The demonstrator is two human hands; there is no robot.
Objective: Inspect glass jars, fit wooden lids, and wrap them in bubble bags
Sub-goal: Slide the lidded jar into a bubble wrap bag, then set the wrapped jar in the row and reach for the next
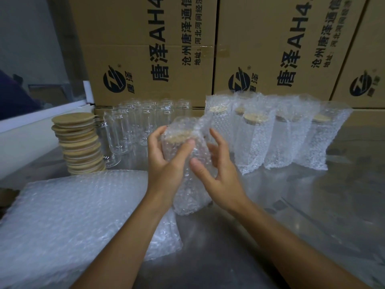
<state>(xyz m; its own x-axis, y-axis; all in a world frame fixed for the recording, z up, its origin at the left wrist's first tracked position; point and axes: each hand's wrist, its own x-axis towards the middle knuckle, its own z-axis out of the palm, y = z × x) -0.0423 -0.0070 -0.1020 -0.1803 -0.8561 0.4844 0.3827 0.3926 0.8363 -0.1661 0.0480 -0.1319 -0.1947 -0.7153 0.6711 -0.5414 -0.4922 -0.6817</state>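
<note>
A glass jar with a wooden lid sits inside a bubble bag [188, 192] at the centre, tilted toward me, its base on the steel table [312, 215]. My left hand [166, 161] grips the bagged jar near its lid, thumb across the front. My right hand [216, 165] curls round the jar's right side, fingers spread against the bag. Several bare glass jars [129, 126] stand at the back left. A stack of wooden lids [80, 142] leans beside them. Several wrapped, lidded jars [277, 134] stand at the back right.
A thick pile of flat bubble bags [68, 215] lies at the front left. Large printed cardboard boxes [150, 49] form a wall behind the table. A white ledge [31, 122] runs along the left side.
</note>
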